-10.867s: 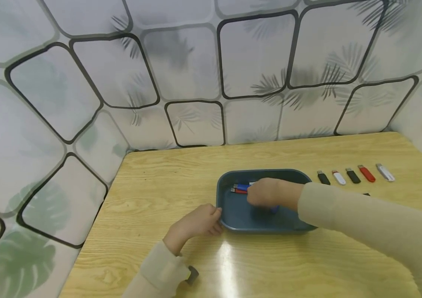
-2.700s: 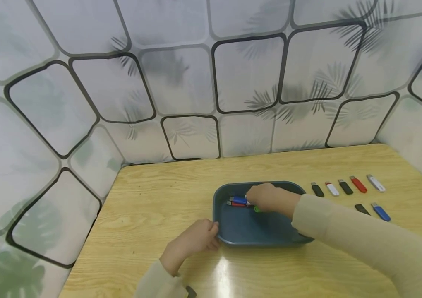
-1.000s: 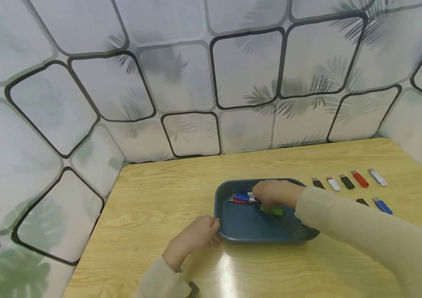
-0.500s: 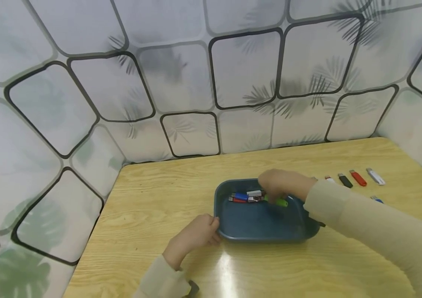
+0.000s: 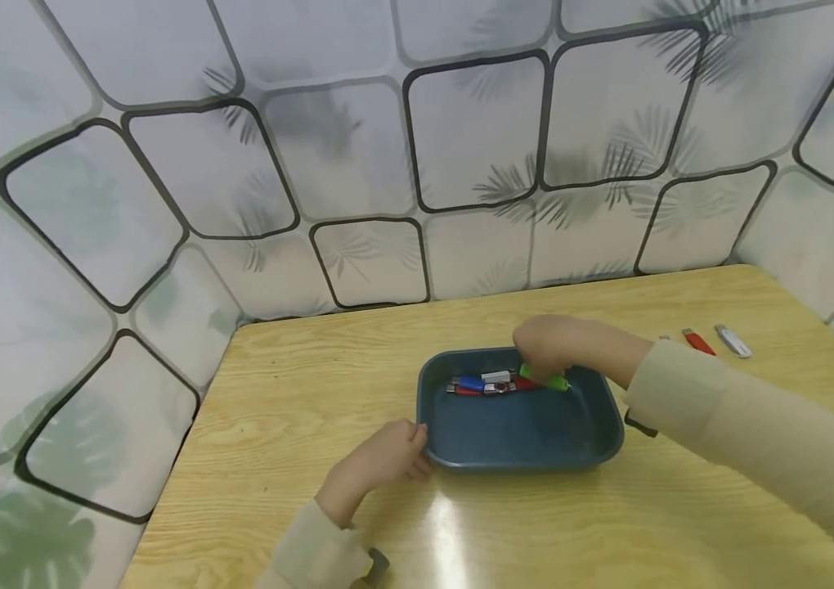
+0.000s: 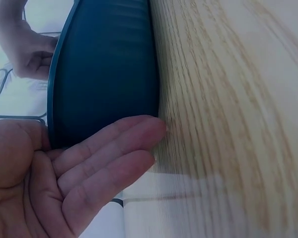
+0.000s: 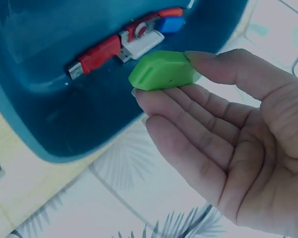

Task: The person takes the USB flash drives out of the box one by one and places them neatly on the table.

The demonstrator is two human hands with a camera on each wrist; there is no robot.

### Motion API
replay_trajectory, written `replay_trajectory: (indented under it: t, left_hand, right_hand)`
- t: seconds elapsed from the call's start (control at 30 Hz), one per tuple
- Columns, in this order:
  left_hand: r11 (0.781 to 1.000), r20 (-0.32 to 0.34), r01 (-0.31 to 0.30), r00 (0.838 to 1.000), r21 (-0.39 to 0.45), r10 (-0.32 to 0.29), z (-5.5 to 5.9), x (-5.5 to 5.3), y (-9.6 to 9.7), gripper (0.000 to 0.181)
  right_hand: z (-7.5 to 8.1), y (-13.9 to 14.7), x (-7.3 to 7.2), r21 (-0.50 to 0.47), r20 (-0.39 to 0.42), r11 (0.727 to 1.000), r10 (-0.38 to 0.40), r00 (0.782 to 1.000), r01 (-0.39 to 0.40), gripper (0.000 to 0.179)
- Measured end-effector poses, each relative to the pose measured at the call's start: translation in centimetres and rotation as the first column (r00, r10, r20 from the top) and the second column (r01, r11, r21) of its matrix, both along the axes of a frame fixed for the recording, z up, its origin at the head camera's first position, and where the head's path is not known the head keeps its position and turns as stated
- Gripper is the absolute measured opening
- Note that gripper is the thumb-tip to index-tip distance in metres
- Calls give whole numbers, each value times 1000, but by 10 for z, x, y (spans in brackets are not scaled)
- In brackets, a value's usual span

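Observation:
A dark blue-green plastic tray (image 5: 520, 468) stands on the table. At its left corner my left hand (image 5: 387, 454) grips the rim; in the left wrist view the fingers (image 6: 104, 168) lie along the outer wall, and the thumb tip is hidden. Over the tray's back right part my right hand (image 5: 545, 348) pinches a green USB stick (image 7: 164, 71) between thumb and fingertips. Below it in the tray lie other USB sticks: a red one (image 7: 102, 53), a white one (image 7: 143, 45), a blue one (image 7: 172, 25) and a further red one (image 5: 467, 392).
Right of the tray, a red USB stick (image 5: 698, 342) and a white one (image 5: 731, 340) lie on the wooden table (image 5: 314, 368). The right sleeve (image 5: 741, 433) covers other sticks there. A patterned wall (image 5: 358, 164) closes off the back.
My right hand has raised the green USB stick from among the others and moved it slightly back, uncovering a red stick in the tray. The left hand stays at the tray's corner.

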State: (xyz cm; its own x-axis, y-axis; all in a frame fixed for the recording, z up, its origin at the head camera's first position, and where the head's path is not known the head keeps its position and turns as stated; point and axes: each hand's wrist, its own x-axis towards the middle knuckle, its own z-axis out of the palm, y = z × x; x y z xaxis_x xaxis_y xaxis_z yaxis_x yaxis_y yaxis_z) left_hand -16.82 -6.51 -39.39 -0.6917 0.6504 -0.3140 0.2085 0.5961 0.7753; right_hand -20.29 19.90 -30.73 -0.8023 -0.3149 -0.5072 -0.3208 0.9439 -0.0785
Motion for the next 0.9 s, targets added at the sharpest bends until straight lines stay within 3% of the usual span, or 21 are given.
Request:
replay_trajectory:
  t: [0.17,0.43,0.9]
  left_hand:
    - [1000,9,-20,1000,6,20,-1,1,-3,44]
    - [1000,-5,-22,1000,-4,22,-1,0,-4,46]
    - [1000,-1,-18,1000,4,18,-3,-1,5,44]
  right_hand:
    - [9,8,-3,-35,-7,999,8,1000,-9,40]
    - [19,42,-1,-113,-50,993,-27,998,21,45]
    - [-11,141,16,-128,3,972,-200,980,198,37]
